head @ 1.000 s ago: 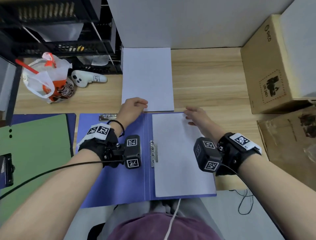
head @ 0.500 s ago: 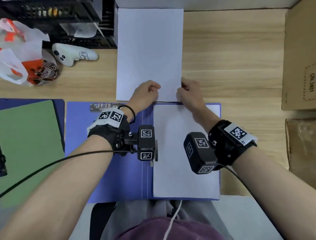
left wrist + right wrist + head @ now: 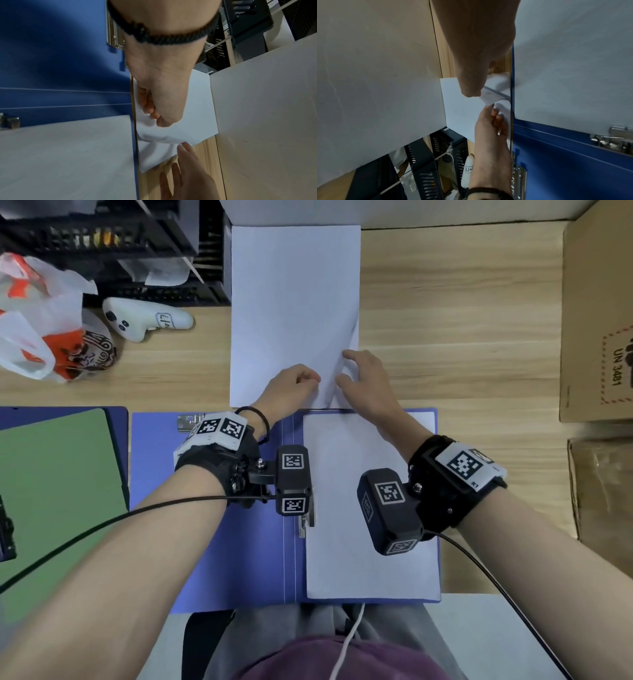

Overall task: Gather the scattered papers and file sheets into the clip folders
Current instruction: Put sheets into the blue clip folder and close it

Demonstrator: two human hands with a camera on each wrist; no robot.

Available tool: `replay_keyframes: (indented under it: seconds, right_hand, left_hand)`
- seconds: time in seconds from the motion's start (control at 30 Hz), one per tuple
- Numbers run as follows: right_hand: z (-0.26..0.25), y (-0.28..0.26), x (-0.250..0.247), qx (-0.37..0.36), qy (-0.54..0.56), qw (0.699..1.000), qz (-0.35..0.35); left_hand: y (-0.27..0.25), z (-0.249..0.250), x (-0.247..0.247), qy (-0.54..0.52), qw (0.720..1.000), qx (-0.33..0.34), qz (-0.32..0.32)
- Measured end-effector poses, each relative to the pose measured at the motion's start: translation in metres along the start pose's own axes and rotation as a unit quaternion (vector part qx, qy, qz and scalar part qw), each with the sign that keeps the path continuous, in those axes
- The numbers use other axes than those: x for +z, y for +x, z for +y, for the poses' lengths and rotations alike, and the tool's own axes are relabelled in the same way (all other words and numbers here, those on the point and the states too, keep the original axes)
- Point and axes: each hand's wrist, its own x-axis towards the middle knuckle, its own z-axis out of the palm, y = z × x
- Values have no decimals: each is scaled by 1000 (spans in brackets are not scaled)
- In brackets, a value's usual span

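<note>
A stack of white sheets [image 3: 294,302] lies on the wooden desk just beyond the open blue clip folder [image 3: 219,542]. More white paper [image 3: 370,559] lies on the folder's right half beside its metal clip [image 3: 306,518]. My left hand [image 3: 294,381] sits at the stack's near edge, its curled fingers [image 3: 147,108] bunching the top sheet. My right hand [image 3: 363,381] pinches that sheet's near right corner [image 3: 489,97], which is curled up off the stack.
A green folder [image 3: 58,501] lies at the left on another blue one. A plastic bag [image 3: 41,337], a white controller [image 3: 144,320] and black trays [image 3: 113,244] fill the far left. Cardboard boxes [image 3: 596,320] stand along the right.
My right hand moved left from the folder's paper to the loose stack and has lifted its near right corner. My left hand stayed at the stack's near edge. The head view tilted down.
</note>
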Motion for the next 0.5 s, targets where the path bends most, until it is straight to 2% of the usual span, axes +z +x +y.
replay_keyframes:
  seconds: [0.17, 0.4, 0.5]
  right_hand:
    - [-6, -3, -3, 2, 35, 999, -23]
    - [-6, -3, -6, 30, 112, 992, 39]
    - [-3, 2, -4, 54, 158, 985, 45]
  left_hand:
    - [1, 1, 2, 2, 1000, 1, 12]
    - [1, 0, 2, -7, 1000, -8, 21]
    - [1, -1, 3, -17, 999, -11, 25]
